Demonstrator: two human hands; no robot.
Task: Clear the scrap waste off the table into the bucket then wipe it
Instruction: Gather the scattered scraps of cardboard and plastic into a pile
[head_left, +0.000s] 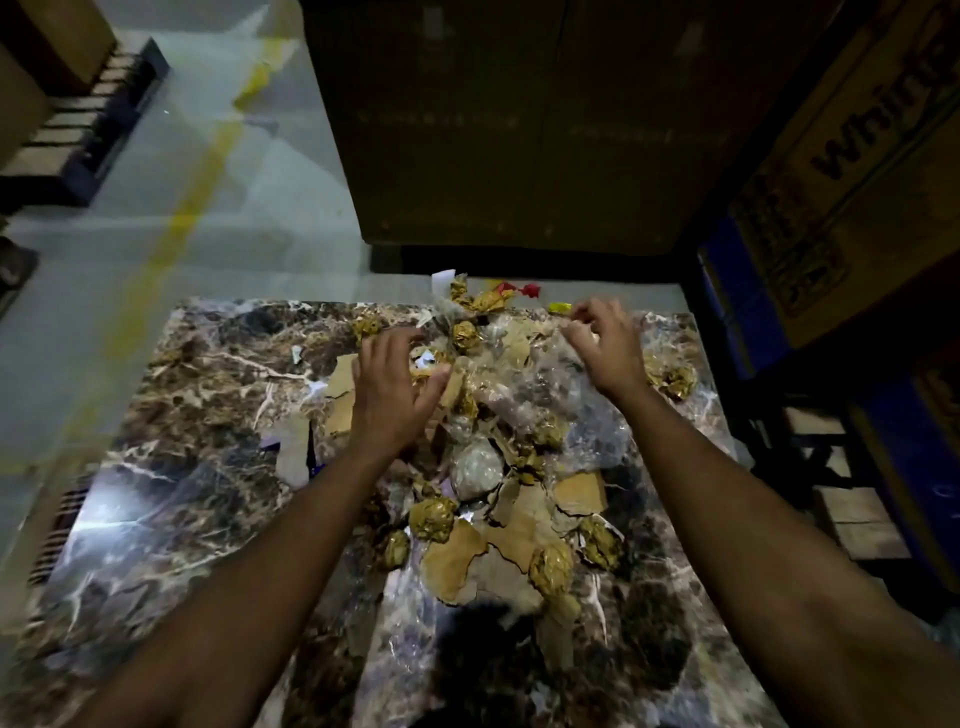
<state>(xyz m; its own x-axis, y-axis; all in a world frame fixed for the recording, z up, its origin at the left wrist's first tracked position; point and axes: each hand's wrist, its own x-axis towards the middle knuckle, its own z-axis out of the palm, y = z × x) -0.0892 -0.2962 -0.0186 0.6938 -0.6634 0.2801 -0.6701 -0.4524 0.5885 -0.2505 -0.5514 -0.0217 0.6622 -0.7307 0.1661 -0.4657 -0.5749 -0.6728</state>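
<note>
With fingers spread and holding nothing, the left hand (390, 384) and right hand (605, 345) are reaching over the scrap pile (511, 467) on the table (171, 415); rake inward from both sides, gathering loose pieces together.

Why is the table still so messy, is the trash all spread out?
Yes, spread out. Gold wrappers and cardboard scraps lie scattered across the marble table.

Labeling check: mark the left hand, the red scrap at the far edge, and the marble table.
left hand (390, 387), head view, back of the hand.
red scrap (530, 289), head view, its middle.
marble table (171, 467), head view, bare top at left.
</note>
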